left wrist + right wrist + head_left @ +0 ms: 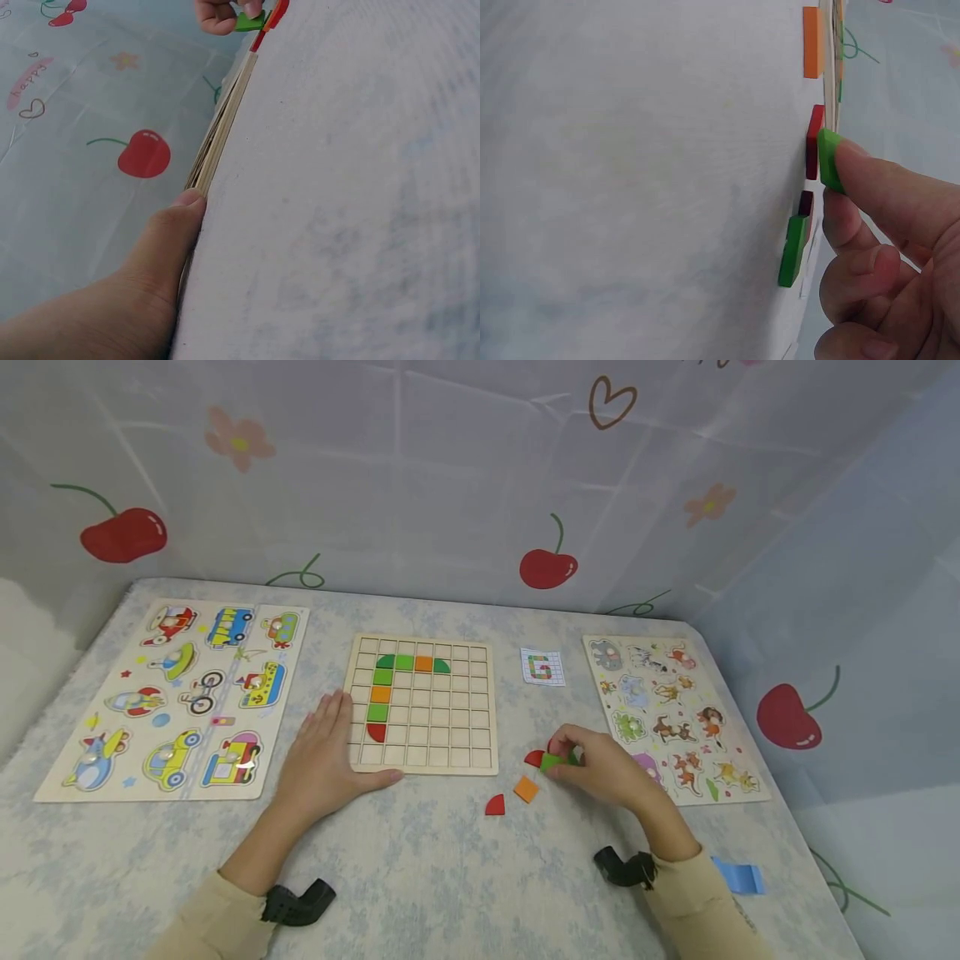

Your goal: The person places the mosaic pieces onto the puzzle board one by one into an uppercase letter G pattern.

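My left hand (322,764) steadies a wooden grid board (457,735), fingers straight along its left side and thumb at its near edge; in the left wrist view the thumb (169,236) touches that edge. Green, orange and red tiles lie in the grid as a top row and a left column. Right of the board, my right hand (603,768) pinches a green square tile (829,161) between thumb and finger. Around it lie a red quarter-round tile (534,758), an orange square tile (527,789) and another red quarter-round (495,805). A green tile (793,251) stands out below in the right wrist view.
A pattern card (542,667) with a coloured G-like shape lies right of the board. A vehicle puzzle (180,693) sits at the left, an animal puzzle (675,718) at the right. Blue tape (738,877) is by the right sleeve. A printed curtain hangs behind the table.
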